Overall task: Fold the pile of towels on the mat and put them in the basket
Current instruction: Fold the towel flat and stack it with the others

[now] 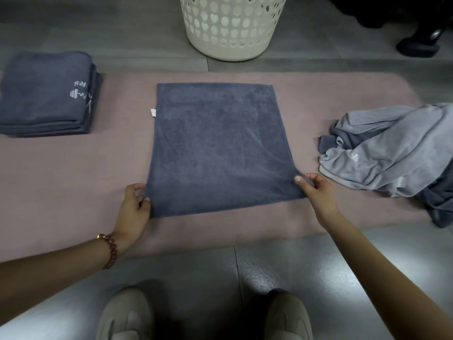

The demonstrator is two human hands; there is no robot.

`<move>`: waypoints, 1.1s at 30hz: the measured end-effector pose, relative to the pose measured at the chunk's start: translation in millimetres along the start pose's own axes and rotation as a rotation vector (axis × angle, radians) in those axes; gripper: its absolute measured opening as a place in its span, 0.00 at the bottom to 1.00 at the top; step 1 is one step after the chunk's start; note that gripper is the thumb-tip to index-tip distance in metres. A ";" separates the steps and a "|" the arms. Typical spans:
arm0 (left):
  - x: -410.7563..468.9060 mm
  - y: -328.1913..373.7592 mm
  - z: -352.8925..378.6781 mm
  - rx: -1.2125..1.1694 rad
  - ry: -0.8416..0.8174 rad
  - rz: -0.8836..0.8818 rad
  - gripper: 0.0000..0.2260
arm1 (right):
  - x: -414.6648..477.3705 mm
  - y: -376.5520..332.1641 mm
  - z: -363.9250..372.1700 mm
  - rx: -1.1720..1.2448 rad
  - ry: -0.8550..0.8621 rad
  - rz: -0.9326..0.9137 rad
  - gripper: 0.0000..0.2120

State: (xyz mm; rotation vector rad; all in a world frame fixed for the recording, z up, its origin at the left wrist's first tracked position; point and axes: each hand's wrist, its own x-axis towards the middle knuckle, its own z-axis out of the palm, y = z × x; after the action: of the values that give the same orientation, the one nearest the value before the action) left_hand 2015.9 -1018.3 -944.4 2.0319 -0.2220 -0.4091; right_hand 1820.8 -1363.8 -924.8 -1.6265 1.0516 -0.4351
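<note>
Two beige shoes (125,315) are seen at 6 o'clock on the grey floor (306,271). Just beyond them, the near corners of one dark grey towel (220,143) are pinched between thumb and fingers: the 7 o'clock corner by the left hand (133,207), the 5 o'clock corner by the right hand (316,192). The towel is laid flat at the centre of the pink mat (73,180), with a white care label (153,112) projecting at 10 o'clock.

Terry cloth of this kind is judged light, limp and not slippery. Sagging is expected wherever it is unsupported, so the corners or hems are best held, both at once.

Counted:
- one spread towel
- one folded stack (46,94) at 10 o'clock, its number of towels not determinable
- one crumpled pile (392,153) at 3 o'clock, in which at least two towels, light and dark grey, are distinguished
- one white perforated basket (230,25) at 12 o'clock, off the mat
</note>
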 end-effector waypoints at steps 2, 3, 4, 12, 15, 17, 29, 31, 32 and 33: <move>-0.7 0.9 0.2 -0.002 -0.004 0.001 0.12 | -1.4 12.5 -1.8 -0.036 -0.114 0.129 0.05; -0.6 0.7 -0.1 -0.003 -0.007 0.000 0.12 | -3.3 18.2 -1.8 -0.034 -0.124 0.165 0.07; -0.4 0.1 -0.2 -0.005 -0.009 -0.004 0.12 | -6.4 21.0 -1.1 -0.028 -0.112 0.178 0.10; -1.0 -1.4 -1.0 -0.023 -0.019 -0.013 0.11 | -17.4 31.0 -0.1 -0.426 -0.059 -0.238 0.11; -2.0 -0.6 -0.9 -0.018 -0.018 -0.003 0.12 | -16.7 37.4 -9.7 -0.634 -0.118 -0.432 0.14; -1.9 -1.7 -1.4 -0.013 -0.021 -0.006 0.12 | -16.7 33.4 -12.7 -0.701 -0.081 -0.581 0.14; -1.7 -0.4 -0.1 -0.007 -0.003 -0.004 0.12 | -15.1 -12.0 9.9 -0.089 -0.024 -0.404 0.21; -1.0 -0.9 -0.4 -0.008 0.006 -0.011 0.12 | -16.9 -16.5 7.8 0.115 -0.020 -0.177 0.26; -0.5 -1.8 -0.8 -0.010 0.007 -0.014 0.12 | -16.9 -15.3 4.4 0.234 -0.022 -0.071 0.27; 0.0 -2.6 -1.5 -0.008 0.006 -0.020 0.12 | -15.9 -13.0 0.8 0.349 -0.032 0.030 0.26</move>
State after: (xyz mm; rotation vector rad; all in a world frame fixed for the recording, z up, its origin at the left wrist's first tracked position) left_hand 2016.4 -1015.9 -946.0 2.0286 -0.1963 -0.4155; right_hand 1818.1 -1350.2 -909.5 -1.3021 0.9171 -0.5392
